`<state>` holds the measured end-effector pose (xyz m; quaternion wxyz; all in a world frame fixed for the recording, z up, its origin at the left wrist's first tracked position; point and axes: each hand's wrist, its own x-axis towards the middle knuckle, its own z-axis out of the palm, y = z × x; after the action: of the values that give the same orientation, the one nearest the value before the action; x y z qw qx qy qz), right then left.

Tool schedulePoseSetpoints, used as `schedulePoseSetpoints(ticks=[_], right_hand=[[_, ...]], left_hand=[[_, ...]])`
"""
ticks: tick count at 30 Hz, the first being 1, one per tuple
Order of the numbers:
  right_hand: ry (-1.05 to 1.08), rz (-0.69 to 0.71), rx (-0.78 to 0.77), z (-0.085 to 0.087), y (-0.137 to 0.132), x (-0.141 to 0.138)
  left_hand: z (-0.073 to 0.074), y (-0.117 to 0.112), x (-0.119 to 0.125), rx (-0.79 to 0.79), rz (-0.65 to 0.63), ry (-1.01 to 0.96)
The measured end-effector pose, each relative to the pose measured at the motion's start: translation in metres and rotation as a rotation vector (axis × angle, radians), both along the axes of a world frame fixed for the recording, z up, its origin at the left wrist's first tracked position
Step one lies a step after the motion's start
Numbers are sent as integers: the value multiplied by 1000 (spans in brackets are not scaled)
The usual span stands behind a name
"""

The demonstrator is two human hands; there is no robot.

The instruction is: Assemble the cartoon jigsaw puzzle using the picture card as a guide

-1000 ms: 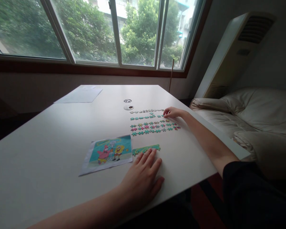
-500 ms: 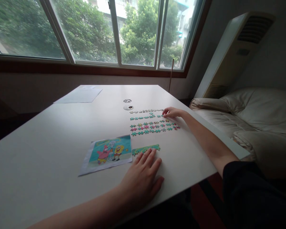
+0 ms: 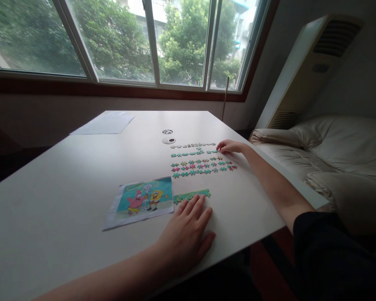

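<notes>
My left hand (image 3: 186,232) lies flat and open on the white table (image 3: 65,184), fingertips touching a joined strip of green puzzle pieces (image 3: 191,195). Left of the strip lies a cartoon reference picture (image 3: 142,201). Farther away, several loose puzzle pieces (image 3: 200,162) are laid out in rows. My right hand (image 3: 230,146) reaches to the right end of those rows, fingers curled in a pinch at a piece; what is between the fingers is too small to make out.
A sheet of paper (image 3: 103,124) lies at the table's far left. Two round cable-hole covers (image 3: 168,137) sit beyond the pieces. A cream sofa (image 3: 338,154) and a standing air conditioner (image 3: 303,71) are to the right. Windows run along the far wall.
My right hand has shifted slightly to the right at the far end of the rows. My left hand has stayed where it was.
</notes>
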<state>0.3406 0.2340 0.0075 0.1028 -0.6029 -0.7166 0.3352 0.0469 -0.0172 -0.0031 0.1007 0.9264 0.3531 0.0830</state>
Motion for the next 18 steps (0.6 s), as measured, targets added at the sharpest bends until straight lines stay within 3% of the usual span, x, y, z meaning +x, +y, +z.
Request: schedulePoseSetpoints(ticks=[12, 18], right_hand=[[-1, -4, 9, 3, -4, -4], [-69, 26, 89, 2, 1, -10]], left_hand=[[-3, 1, -1, 9, -2, -21], [-2, 1, -1, -14, -1, -13]])
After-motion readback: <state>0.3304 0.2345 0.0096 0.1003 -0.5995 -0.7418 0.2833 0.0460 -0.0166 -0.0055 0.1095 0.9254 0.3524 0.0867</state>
